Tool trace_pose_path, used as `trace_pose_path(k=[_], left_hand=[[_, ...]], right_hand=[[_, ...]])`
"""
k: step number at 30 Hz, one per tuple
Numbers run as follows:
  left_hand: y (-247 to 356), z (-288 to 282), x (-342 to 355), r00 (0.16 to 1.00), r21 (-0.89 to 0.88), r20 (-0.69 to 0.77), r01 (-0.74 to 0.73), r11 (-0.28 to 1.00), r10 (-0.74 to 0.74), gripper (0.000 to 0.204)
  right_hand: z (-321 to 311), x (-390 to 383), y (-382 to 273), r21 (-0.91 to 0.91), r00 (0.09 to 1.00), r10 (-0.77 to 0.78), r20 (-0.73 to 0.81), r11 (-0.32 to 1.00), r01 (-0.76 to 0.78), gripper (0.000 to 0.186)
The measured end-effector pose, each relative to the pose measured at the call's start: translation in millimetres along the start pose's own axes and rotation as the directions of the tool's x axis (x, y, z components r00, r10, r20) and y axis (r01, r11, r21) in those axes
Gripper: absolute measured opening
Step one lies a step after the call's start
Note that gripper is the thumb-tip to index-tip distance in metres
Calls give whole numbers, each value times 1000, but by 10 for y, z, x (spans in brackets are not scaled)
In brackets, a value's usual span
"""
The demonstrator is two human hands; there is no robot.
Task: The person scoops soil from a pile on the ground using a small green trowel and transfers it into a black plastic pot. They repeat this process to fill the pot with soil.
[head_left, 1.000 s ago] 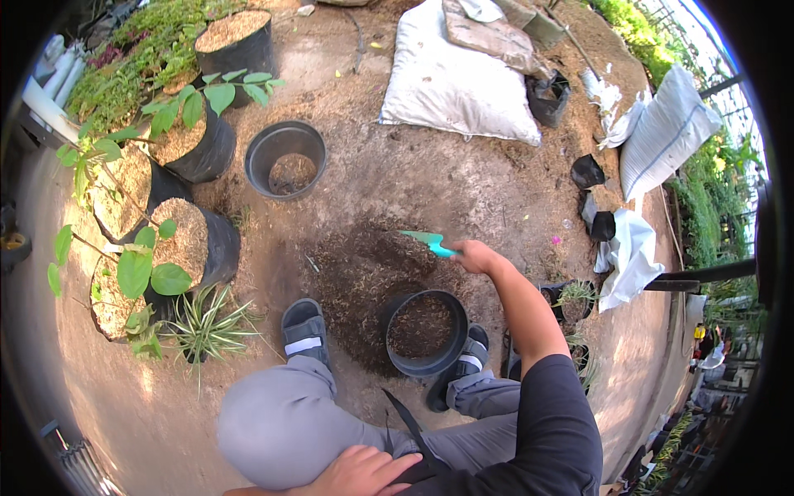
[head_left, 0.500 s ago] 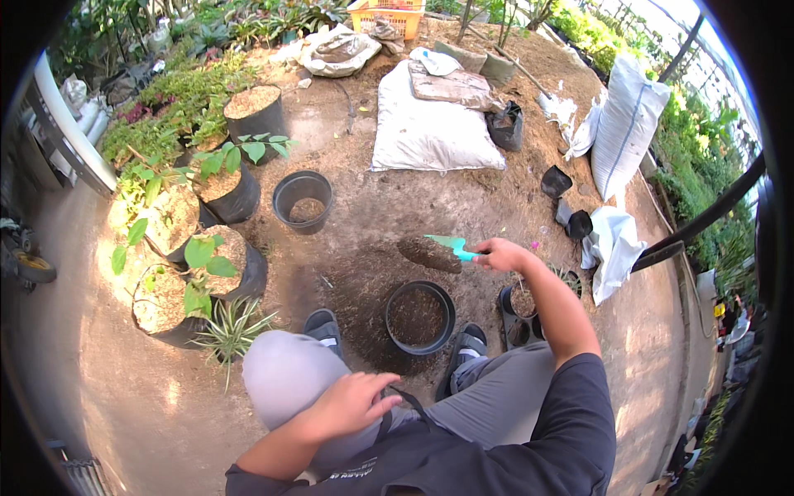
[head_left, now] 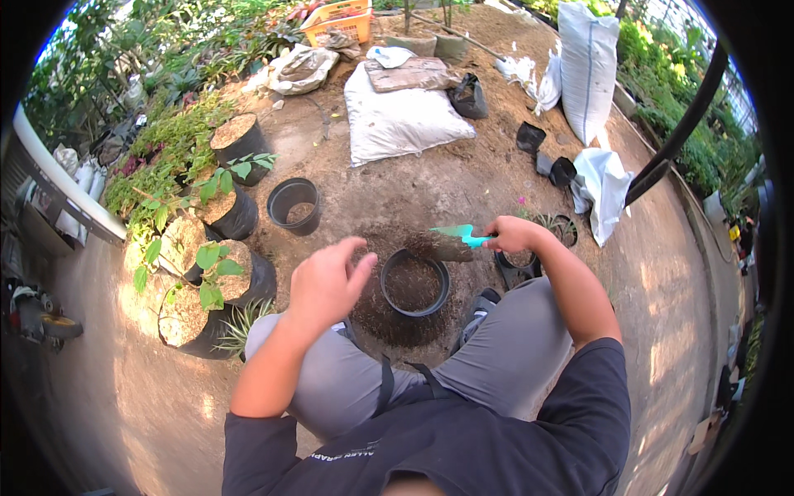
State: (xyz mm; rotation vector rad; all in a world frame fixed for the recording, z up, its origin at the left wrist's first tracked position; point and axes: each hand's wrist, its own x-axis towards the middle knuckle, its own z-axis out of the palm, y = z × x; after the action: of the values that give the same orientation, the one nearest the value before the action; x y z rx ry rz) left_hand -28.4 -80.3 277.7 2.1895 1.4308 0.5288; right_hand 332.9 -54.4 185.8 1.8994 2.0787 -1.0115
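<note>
My right hand (head_left: 511, 235) grips a hand trowel (head_left: 456, 231) by its turquoise handle. Dark, crumbly soil (head_left: 438, 246) is heaped on the blade, which is over the far right rim of a round black pot (head_left: 447, 291). Inside that pot, which stands on the ground between my feet, lies brown soil (head_left: 412, 285). My left hand (head_left: 325, 279) is raised above my left knee, left of the pot, its fingers apart and nothing in them.
Another black pot (head_left: 294, 206) with some soil stands farther left. Leafy plants in black grow bags (head_left: 252, 277) line the left side. Ahead lies a full white sack (head_left: 397, 124) with a wooden board (head_left: 412, 74) on it. A small dark container (head_left: 518, 269) is near my right knee.
My left hand has risen off my left leg and reached forward, its fingers spreading. The loaded trowel has come closer to the pot's rim. The whole view has shifted somewhat.
</note>
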Motion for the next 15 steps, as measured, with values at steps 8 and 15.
trace_pose_path(k=[8, 15], left_hand=[[-839, 425, 225, 829, 156, 554, -17, 988, -73, 37], [-988, 427, 319, 882, 48, 459, 96, 994, -108, 40]], right_hand=[[283, -28, 70, -110, 998, 34, 60, 994, -28, 25], [464, 90, 157, -50, 991, 78, 105, 996, -73, 28]])
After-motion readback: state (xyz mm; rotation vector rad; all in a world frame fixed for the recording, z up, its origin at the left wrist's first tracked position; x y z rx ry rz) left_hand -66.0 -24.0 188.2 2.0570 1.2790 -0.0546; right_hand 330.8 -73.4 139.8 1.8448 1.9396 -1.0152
